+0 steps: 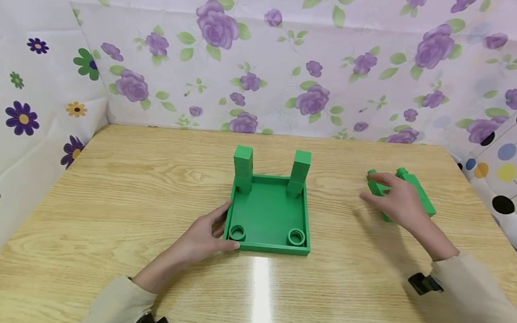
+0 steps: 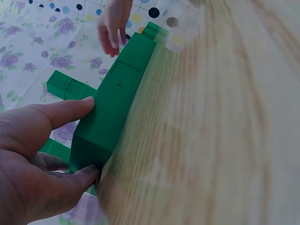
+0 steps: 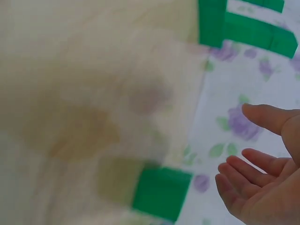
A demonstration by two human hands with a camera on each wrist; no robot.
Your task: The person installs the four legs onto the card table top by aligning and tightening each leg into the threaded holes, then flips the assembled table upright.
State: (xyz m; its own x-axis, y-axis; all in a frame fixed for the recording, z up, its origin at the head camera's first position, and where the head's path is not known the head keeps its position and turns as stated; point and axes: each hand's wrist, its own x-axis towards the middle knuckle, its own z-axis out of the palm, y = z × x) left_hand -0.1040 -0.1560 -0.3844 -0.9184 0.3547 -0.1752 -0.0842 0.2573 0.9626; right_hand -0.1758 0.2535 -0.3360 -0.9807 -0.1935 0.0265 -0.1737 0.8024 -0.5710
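Observation:
A shallow green square tray [image 1: 266, 215] with a raised rim lies on the table, in the middle of the head view. Two square green posts, a left one [image 1: 243, 163] and a right one [image 1: 301, 168], stand at its far corners. Round green sockets, one on the left [image 1: 237, 233] and one on the right [image 1: 296, 237], show in its near corners. My left hand [image 1: 204, 234] grips the near left corner; the left wrist view shows thumb and fingers on it. My right hand [image 1: 394, 195] hovers with spread fingers over two loose green posts [image 1: 419, 192] with round knobs, partly covering them.
The wooden table [image 1: 152, 175] carries these pieces. Behind it hangs a flowered cloth [image 1: 272, 60], with another patterned cloth [image 1: 25, 95] at the left and a dotted one [image 1: 510, 160] at the right.

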